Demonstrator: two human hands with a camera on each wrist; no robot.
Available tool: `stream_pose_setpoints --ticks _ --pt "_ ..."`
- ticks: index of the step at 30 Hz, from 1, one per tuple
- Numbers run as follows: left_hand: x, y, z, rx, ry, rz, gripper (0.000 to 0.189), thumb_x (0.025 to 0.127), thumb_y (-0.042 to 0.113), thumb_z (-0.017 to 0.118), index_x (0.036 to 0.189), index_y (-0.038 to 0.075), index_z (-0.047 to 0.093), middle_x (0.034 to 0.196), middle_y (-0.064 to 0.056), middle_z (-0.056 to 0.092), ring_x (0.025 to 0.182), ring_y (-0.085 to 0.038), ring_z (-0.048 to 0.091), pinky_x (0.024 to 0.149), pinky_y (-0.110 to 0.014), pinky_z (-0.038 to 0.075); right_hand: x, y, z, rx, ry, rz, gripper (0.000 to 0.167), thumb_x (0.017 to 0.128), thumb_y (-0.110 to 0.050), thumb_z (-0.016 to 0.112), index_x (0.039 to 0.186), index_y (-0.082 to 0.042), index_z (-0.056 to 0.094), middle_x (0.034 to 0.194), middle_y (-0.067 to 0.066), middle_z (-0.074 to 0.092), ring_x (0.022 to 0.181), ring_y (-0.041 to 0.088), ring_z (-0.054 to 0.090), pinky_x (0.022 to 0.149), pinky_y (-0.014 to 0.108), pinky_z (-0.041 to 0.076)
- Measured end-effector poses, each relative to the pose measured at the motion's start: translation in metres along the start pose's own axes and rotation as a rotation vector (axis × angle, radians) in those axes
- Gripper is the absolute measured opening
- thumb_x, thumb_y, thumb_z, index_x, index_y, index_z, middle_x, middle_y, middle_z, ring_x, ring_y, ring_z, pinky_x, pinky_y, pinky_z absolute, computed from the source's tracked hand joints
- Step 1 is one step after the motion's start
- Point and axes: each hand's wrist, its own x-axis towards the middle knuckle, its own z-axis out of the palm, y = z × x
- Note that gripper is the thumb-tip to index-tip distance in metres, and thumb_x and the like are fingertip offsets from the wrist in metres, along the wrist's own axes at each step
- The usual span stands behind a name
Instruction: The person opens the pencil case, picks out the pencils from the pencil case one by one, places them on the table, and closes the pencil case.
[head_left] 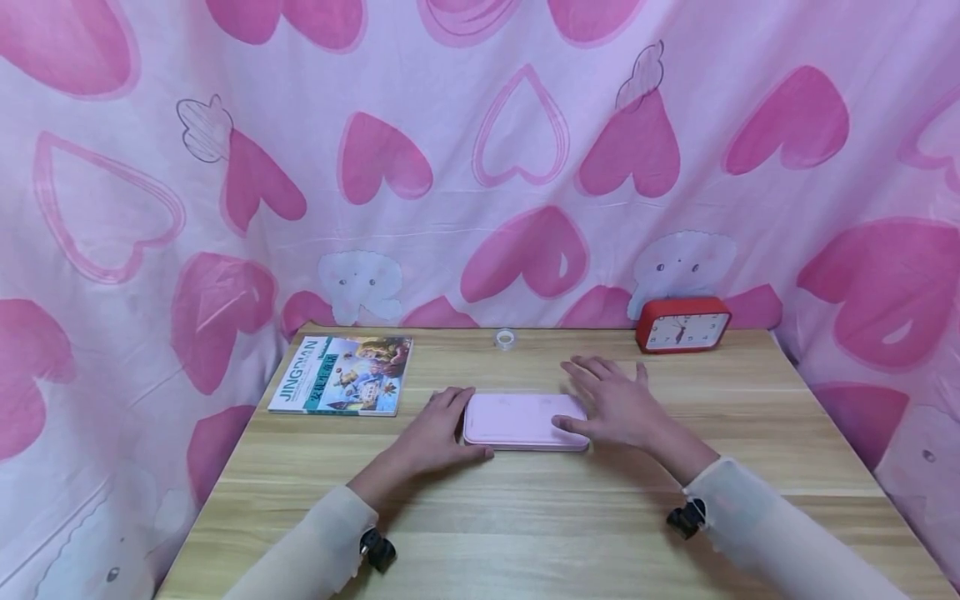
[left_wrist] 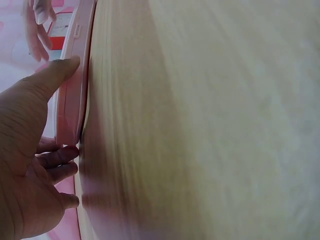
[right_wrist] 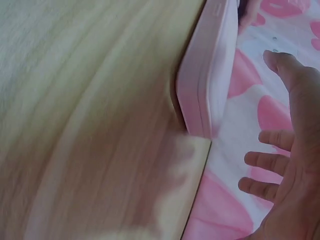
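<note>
Head view: pink case (head_left: 525, 421) lies flat on wooden table (head_left: 570, 533), braced between left hand (head_left: 438, 433), thumb against its near-left edge, and slack right hand (head_left: 611, 404), thumb on lid.

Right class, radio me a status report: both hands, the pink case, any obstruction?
Left hand touching pink case, left end. Right hand open beside its right end. Case flat on table. No obstruction.
</note>
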Motion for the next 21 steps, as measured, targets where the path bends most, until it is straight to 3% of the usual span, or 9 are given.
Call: stream_pose_setpoints --ticks 3,12,16,21 --pt "0.001 0.000 0.002 -0.008 0.010 0.003 0.114 0.085 0.074 0.084 0.172 0.014 0.040 0.165 -0.011 0.051 0.149 -0.031 0.053 0.128 -0.052 0.048 0.002 -0.006 0.007 0.020 -0.024 -0.034 0.102 0.087 -0.081 0.074 0.168 -0.024 0.050 0.172 0.007 0.051 0.159 0.043 0.047 0.116 0.098 0.017" --pt "0.004 0.002 0.004 -0.020 0.022 0.017 0.110 0.088 0.067 0.086 0.170 0.009 0.041 0.160 -0.012 0.051 0.141 -0.028 0.054 0.125 -0.048 0.052 0.006 -0.025 0.025 0.024 -0.124 -0.139 0.096 0.084 -0.071 0.086 0.164 -0.026 0.056 0.167 0.004 0.057 0.153 0.036 0.052 0.119 0.088 0.034" --pt "0.004 0.001 0.005 -0.017 0.020 0.021 0.110 0.088 0.067 0.086 0.170 0.009 0.041 0.160 -0.013 0.051 0.141 -0.028 0.054 0.124 -0.047 0.052 0.010 -0.031 0.030 -0.036 -0.104 -0.186 0.093 0.085 -0.067 0.087 0.161 -0.021 0.059 0.162 0.007 0.061 0.146 0.035 0.055 0.112 0.080 0.045" --pt "0.004 0.000 0.006 -0.020 0.014 0.015 0.110 0.089 0.066 0.086 0.170 0.009 0.041 0.160 -0.013 0.051 0.142 -0.028 0.054 0.124 -0.047 0.052 0.014 -0.038 0.034 -0.090 -0.087 -0.230 0.090 0.088 -0.063 0.086 0.158 -0.014 0.061 0.157 0.011 0.064 0.143 0.036 0.058 0.114 0.072 0.048"
